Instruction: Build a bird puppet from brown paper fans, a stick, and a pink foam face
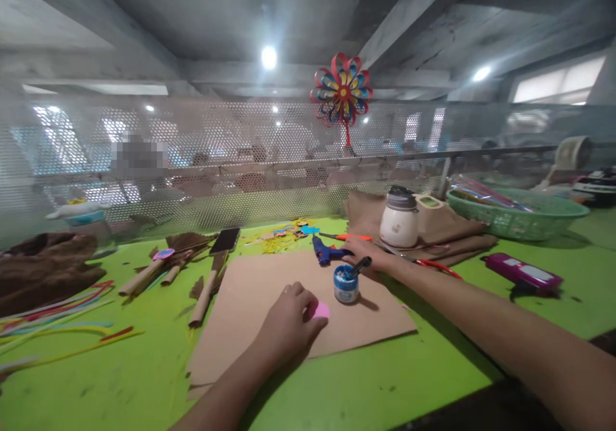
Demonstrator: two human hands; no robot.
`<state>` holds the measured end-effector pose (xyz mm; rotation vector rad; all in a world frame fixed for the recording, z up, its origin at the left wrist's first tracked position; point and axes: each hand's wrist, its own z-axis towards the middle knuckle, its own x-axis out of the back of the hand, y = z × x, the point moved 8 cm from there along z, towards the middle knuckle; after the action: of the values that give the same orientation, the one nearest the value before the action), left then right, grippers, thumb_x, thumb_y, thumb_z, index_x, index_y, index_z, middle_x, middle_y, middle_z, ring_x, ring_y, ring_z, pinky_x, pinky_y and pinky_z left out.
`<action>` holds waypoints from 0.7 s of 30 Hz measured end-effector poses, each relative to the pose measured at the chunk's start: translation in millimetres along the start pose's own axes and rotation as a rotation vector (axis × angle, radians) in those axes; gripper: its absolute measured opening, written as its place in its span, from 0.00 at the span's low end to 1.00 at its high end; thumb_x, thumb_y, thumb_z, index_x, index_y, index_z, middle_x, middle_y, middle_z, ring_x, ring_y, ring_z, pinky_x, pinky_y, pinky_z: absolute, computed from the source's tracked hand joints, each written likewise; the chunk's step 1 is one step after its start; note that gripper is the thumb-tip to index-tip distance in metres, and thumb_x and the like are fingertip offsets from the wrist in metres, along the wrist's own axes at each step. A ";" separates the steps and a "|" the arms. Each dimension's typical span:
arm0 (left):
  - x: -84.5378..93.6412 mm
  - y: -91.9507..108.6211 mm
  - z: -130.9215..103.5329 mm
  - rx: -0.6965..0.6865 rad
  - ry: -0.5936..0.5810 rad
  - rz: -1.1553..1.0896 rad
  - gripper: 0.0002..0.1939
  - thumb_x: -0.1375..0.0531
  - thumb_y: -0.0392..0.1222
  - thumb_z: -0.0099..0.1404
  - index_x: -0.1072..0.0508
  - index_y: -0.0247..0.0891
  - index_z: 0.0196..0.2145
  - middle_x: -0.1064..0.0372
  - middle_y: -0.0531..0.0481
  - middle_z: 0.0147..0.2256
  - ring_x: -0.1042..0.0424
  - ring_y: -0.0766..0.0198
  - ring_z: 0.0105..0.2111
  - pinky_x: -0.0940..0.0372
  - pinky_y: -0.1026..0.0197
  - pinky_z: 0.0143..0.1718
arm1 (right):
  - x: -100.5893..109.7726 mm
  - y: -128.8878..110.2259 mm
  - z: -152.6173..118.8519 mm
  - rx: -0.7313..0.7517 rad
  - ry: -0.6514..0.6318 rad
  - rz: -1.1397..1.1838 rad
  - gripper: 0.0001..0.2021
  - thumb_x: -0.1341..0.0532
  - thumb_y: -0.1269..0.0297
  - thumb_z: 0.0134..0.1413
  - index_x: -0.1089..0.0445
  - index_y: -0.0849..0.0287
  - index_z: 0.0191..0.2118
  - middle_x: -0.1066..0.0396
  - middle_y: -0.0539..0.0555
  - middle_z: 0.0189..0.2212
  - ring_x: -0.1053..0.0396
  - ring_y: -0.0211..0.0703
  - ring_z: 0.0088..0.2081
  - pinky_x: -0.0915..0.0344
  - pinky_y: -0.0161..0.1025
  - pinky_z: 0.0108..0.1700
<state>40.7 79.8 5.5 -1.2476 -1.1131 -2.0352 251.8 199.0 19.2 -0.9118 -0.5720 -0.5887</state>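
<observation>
My left hand (293,315) is over the brown cardboard sheet (260,290), pinching a small pink disc (320,312) between thumb and fingers. My right hand (366,255) reaches across to the far right of the sheet, beside a blue glue gun (329,251) whose right end meets its fingers. Those fingers are mostly hidden, so whether they grip the gun cannot be made out. Just behind lies a tool with an orange handle (353,237). Between my hands stands an open blue-and-white jar (346,285) with a dark stick (360,265) in it.
Left are brown paper rolls (205,296), a phone (225,241) and coloured strips (72,331). Yellow scraps (282,238) lie beyond the cardboard. A white bottle (399,220), red-handled scissors (439,267), a purple device (523,273) and a green basket (514,216) stand right. A red pinwheel flower (343,92) rises behind.
</observation>
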 end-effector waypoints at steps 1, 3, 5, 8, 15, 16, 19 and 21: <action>0.5 1.4 0.1 -0.006 0.007 0.013 0.10 0.38 0.46 0.59 0.30 0.38 0.28 0.35 0.47 0.36 0.35 0.55 0.40 0.40 0.57 0.39 | -1.0 -0.7 -2.3 0.000 -0.022 -0.013 0.03 0.32 0.71 0.36 0.25 0.60 0.24 0.25 0.54 0.28 0.30 0.47 0.35 0.37 0.38 0.42; -0.6 4.1 0.4 -0.014 -0.006 0.042 0.10 0.38 0.47 0.60 0.29 0.38 0.30 0.35 0.46 0.36 0.35 0.55 0.40 0.39 0.56 0.39 | -0.9 -2.2 -3.1 -0.006 -0.055 -0.043 0.04 0.33 0.71 0.39 0.24 0.60 0.27 0.25 0.57 0.31 0.30 0.50 0.39 0.37 0.41 0.47; -0.7 7.9 0.8 -0.036 -0.003 0.060 0.11 0.38 0.49 0.60 0.27 0.37 0.32 0.34 0.45 0.37 0.35 0.54 0.41 0.39 0.56 0.41 | 6.4 -3.9 -2.2 -0.025 -0.042 -0.053 0.07 0.37 0.73 0.43 0.24 0.62 0.31 0.25 0.60 0.37 0.32 0.53 0.46 0.40 0.45 0.52; -2.8 10.6 1.6 -0.040 -0.018 0.077 0.13 0.39 0.50 0.62 0.25 0.37 0.37 0.34 0.44 0.39 0.35 0.53 0.42 0.38 0.55 0.42 | 22.4 -9.8 -10.0 -0.066 -0.041 -0.040 0.10 0.41 0.74 0.46 0.23 0.63 0.35 0.25 0.61 0.40 0.32 0.54 0.48 0.40 0.48 0.54; -4.5 11.6 2.5 -0.057 0.001 0.129 0.16 0.41 0.52 0.64 0.25 0.37 0.39 0.34 0.42 0.39 0.35 0.52 0.42 0.38 0.55 0.41 | 11.0 -49.7 -78.5 -0.243 -0.206 0.460 0.42 0.32 0.69 0.36 0.40 0.58 0.63 0.28 0.59 0.51 0.25 0.49 0.43 0.29 0.44 0.45; -5.0 11.5 2.5 -0.058 0.003 0.137 0.16 0.42 0.53 0.64 0.25 0.37 0.39 0.34 0.42 0.39 0.35 0.52 0.42 0.38 0.55 0.41 | 4.5 -55.2 -83.3 -0.255 -0.194 0.499 0.45 0.30 0.67 0.35 0.43 0.57 0.64 0.29 0.60 0.52 0.26 0.49 0.44 0.29 0.45 0.46; -6.1 11.5 2.1 -0.045 0.013 0.162 0.16 0.42 0.53 0.64 0.25 0.38 0.40 0.33 0.43 0.39 0.34 0.53 0.42 0.38 0.55 0.41 | -8.5 -58.4 -80.2 -0.285 -0.044 0.410 0.41 0.29 0.65 0.37 0.39 0.60 0.61 0.27 0.61 0.50 0.27 0.51 0.46 0.31 0.47 0.50; -6.8 12.4 1.9 -0.030 0.020 0.178 0.17 0.42 0.53 0.64 0.25 0.38 0.40 0.33 0.42 0.40 0.34 0.52 0.42 0.38 0.55 0.41 | -16.3 -54.6 -69.1 -0.310 0.024 0.349 0.36 0.29 0.65 0.37 0.35 0.61 0.57 0.27 0.60 0.49 0.27 0.51 0.48 0.32 0.47 0.52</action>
<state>54.1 74.7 4.6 -1.2898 -0.9298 -1.9335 217.1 117.8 4.5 -1.2637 -0.2912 -0.3748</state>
